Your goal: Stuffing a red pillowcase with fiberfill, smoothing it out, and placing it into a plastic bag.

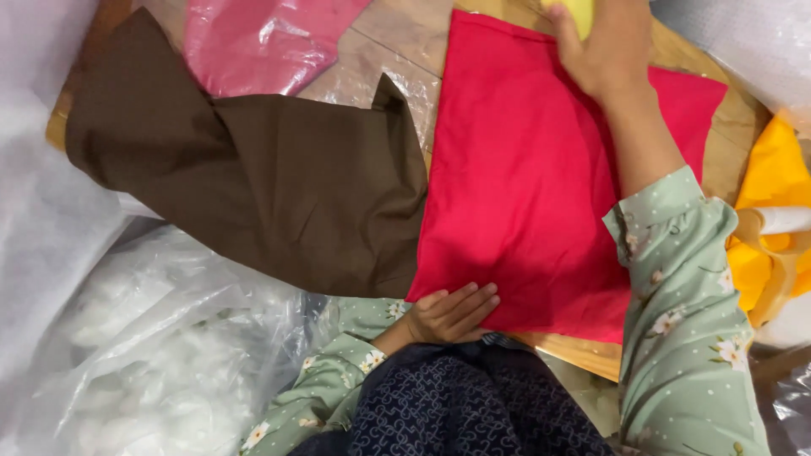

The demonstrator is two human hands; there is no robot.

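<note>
A red fabric piece [541,169] lies flat on a wooden board [583,353] in front of me. My left hand [452,314] rests flat on the red fabric's near left corner, fingers together, holding nothing. My right hand [604,46] reaches to the far edge of the red fabric and is closed around a small yellow object [577,12], partly cut off by the top of the view. A brown fabric piece [262,169] lies to the left, its edge overlapping the red one.
A pink plastic bag [262,38] lies at the far side. Clear plastic bags of white stuffing [160,346] sit at the near left. White sheeting [42,211] covers the left side. Yellow fabric [773,211] is bunched at the right.
</note>
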